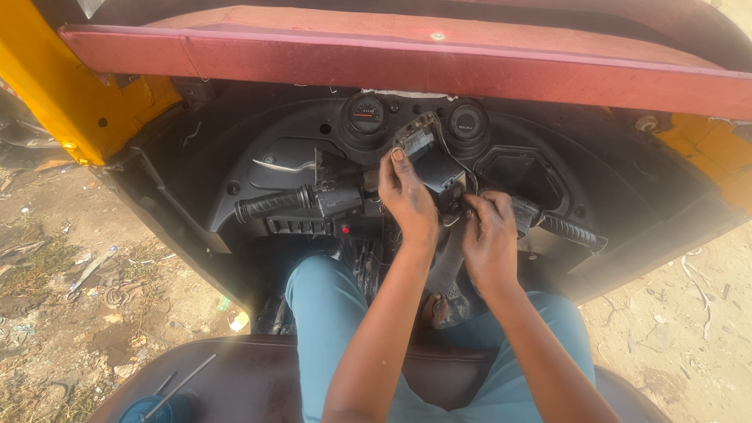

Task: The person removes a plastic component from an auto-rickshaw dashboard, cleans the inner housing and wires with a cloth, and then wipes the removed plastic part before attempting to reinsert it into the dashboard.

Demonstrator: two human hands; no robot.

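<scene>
I look down at a black handlebar unit (337, 202) under a dark dashboard with two round gauges (366, 114). My left hand (406, 196) rests on the middle of the handlebar, its thumb raised against a small grey metal part (415, 139) with wires. Just right of it, my right hand (489, 239) grips the centre housing near a metal ring. The left rubber grip (270, 205) and the right rubber grip (570, 230) stick out to either side, untouched.
A dark red panel (392, 59) spans the top. Yellow bodywork (70, 94) stands at the left and right. My legs in teal trousers (329, 313) sit on a dark seat (251, 376). A blue tub with thin rods (157, 407) lies at the seat's left. Littered dirt ground lies on both sides.
</scene>
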